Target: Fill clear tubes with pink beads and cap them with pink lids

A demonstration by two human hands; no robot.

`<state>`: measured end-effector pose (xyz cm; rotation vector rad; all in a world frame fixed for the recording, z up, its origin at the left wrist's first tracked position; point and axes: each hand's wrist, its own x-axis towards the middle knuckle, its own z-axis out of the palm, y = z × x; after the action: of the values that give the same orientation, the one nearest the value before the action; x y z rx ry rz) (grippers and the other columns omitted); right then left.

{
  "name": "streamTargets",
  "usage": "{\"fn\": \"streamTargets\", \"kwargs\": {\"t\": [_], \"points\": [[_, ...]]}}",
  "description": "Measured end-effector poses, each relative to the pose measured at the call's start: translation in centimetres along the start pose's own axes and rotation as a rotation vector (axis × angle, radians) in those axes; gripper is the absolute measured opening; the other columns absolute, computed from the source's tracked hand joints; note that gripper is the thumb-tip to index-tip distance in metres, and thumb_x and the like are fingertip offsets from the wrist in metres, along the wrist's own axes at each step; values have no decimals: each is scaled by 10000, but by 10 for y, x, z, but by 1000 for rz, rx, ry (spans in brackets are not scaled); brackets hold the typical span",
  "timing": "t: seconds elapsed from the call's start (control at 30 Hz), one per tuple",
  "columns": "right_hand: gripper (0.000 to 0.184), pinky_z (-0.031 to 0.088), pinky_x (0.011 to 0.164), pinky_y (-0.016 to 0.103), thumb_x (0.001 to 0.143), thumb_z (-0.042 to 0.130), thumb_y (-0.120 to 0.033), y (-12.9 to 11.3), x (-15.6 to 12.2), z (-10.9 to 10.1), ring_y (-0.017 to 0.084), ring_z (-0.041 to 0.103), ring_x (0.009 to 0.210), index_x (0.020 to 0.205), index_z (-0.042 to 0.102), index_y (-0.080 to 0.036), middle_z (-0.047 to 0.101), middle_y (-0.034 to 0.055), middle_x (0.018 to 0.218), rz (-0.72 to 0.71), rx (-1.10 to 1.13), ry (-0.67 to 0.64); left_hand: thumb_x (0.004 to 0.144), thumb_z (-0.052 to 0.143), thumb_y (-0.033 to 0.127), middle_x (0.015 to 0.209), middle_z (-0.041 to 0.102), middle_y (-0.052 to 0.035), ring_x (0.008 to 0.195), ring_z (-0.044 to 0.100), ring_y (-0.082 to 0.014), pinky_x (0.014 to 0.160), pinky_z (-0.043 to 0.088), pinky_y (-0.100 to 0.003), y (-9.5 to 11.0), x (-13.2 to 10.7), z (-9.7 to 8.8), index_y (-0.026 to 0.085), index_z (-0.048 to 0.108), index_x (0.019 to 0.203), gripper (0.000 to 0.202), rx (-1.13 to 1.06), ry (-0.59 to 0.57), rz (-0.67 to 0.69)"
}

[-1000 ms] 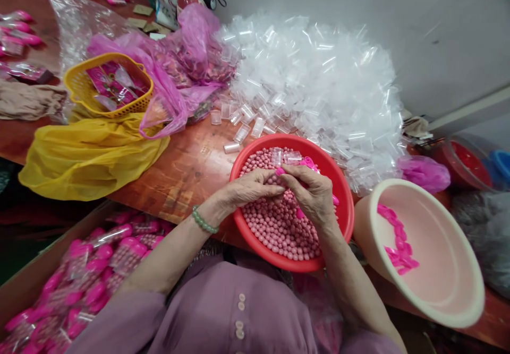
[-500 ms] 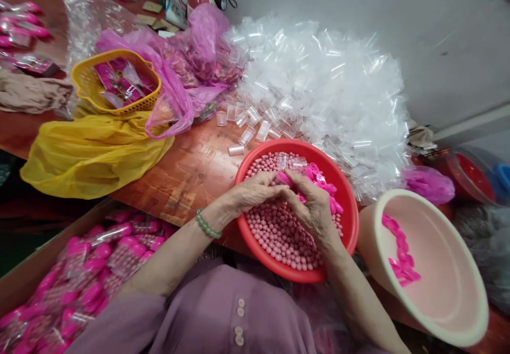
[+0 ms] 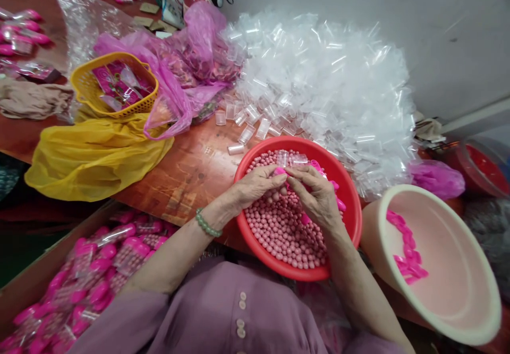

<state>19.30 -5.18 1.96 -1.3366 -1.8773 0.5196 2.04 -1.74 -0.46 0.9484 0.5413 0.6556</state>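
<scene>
Both hands meet above a red basin (image 3: 249, 232) of pink beads (image 3: 274, 237). My left hand (image 3: 258, 184) has its fingers closed on a bright pink plastic cap (image 3: 280, 171). My right hand (image 3: 314, 192) pinches at the right side of this cap, and its fingertips partly hide what is between them. Clear plastic tubes (image 3: 297, 160) lie on the beads just beyond my fingers. More pink caps (image 3: 340, 204) rest in the basin by my right hand, partly covered by it.
Clear tubes (image 3: 319, 78) form a big heap behind the basin. On the right stands a cream tub (image 3: 450, 269) with pink pieces. A yellow basket (image 3: 149, 102) and a yellow bag (image 3: 95, 157) are at left. Below them, a box holds filled pink-capped tubes (image 3: 99, 264).
My fingers have shifted slightly around the pink cap, and the right hand has turned a little, drawing its fingertips together. The view has tilted slightly.
</scene>
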Motion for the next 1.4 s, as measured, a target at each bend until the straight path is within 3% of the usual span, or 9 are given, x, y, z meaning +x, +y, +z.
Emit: {"fn": "streamTargets", "kwargs": {"t": [0.1,0.33,0.5,0.63,0.9,1.07,1.17,1.3,1.4], "points": [[154,538,738,359,857,658,-303,1,0,-3,182,638,780,960,760,-251,695,26,811,68,112,17,776,722,461,725,582,21,580,495,-56,561,384,-193,2,-2,2,135,606,878,361,3,-44,21],[79,512,715,338,808,695,-291,-9,-2,11,160,613,715,768,719,-228,683,2,740,170,255,219,614,855,229,791,641,1,696,547,-75,679,414,-209,5,1,9,103,665,884,353,-159,-23,9],[115,532,736,353,816,682,-312,-13,-5,20,166,632,724,748,694,-221,693,6,759,199,236,290,587,875,231,793,671,-13,773,583,-114,765,444,-244,6,1,9,123,688,841,334,-162,-39,56],[104,537,745,364,831,671,-279,-15,-5,22,170,640,734,747,686,-218,699,13,766,122,142,319,536,903,285,749,654,-10,746,574,-126,742,443,-255,7,1,9,126,676,776,367,-153,-36,59],[81,531,677,328,835,676,-210,-12,-1,7,164,636,714,759,696,-226,687,11,756,-51,52,162,600,856,426,799,628,-28,773,532,-130,716,397,-247,5,-1,4,124,676,842,426,-67,-68,116],[65,530,652,306,841,676,-182,-14,-2,-4,153,642,724,817,713,-229,691,17,799,-136,-24,75,636,823,407,665,548,25,592,442,-76,565,326,-220,4,-3,2,138,631,772,357,-130,-81,56],[101,543,672,306,848,662,-158,-15,-4,-6,155,653,762,878,725,-232,700,31,849,-175,-46,44,690,735,544,588,546,17,515,436,-83,498,304,-236,2,1,2,152,597,690,415,-178,1,-21],[229,557,798,331,836,684,-177,-12,-6,-7,166,660,900,1048,716,-257,697,38,965,-73,67,-38,773,630,593,531,536,16,450,416,-75,461,284,-234,1,6,4,156,588,659,454,-120,134,-87],[386,575,758,294,763,765,-206,-8,-7,-7,137,664,842,1126,654,-276,685,6,961,142,326,62,772,650,552,557,544,27,472,432,-70,476,306,-219,3,4,7,156,585,675,413,-129,166,-67]]}}
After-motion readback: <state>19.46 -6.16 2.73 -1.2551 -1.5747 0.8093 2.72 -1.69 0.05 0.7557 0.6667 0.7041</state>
